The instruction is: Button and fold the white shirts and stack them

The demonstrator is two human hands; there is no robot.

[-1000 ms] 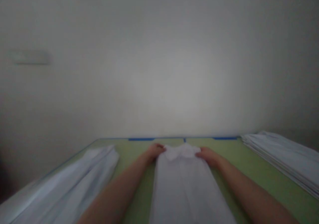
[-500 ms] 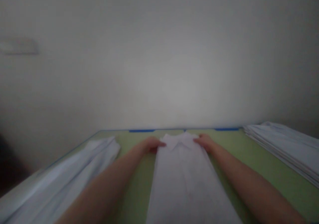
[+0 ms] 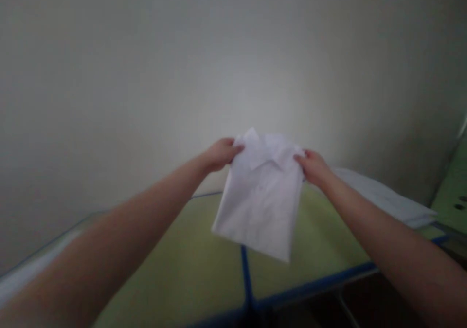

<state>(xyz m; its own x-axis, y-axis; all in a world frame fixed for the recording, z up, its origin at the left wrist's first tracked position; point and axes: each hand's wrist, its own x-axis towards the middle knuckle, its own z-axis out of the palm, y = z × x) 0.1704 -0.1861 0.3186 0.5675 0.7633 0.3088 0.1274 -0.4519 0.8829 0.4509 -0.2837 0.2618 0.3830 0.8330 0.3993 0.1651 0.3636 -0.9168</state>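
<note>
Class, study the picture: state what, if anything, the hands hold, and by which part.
A folded white shirt, held above the green table: the left hand and the right hand grip its top corners, either side of the collar.

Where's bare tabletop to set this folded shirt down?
Bare green table lies below and left of the folded shirt, between the blue tape line and the wall. A narrower bare strip runs right of the line up to the white stack, which crowds the far right.
</note>
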